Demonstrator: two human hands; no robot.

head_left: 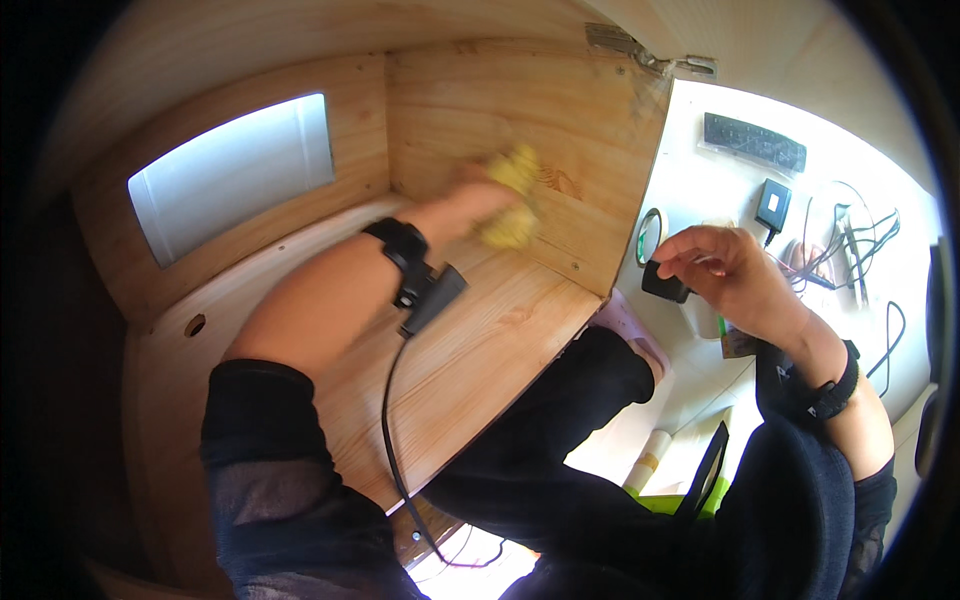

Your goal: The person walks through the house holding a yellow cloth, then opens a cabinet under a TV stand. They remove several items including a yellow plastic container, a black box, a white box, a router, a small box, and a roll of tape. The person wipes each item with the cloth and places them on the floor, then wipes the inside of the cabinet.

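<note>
Inside a wooden cabinet, my left hand [482, 200] is closed on a yellow cloth [512, 228]. The cloth lies against the cabinet's side panel [590, 180], low down near the wooden shelf board [470, 335]. Hand and cloth are smeared by motion. Outside the cabinet, on the right, my right hand [728, 272] is raised with its fingers curled. Its fingertips meet the top edge of a small black block-shaped thing [664, 285]; whether they grip it is unclear.
A back panel has a rectangular opening [240, 175]. The metal hinge [650, 50] sits at the upper corner. Beyond the cabinet are a black keyboard [755, 142], a black power adapter [773, 205], tangled cables [850, 245] and a round mirror-like thing [650, 237]. A black cable [388, 420] hangs from my left wrist strap.
</note>
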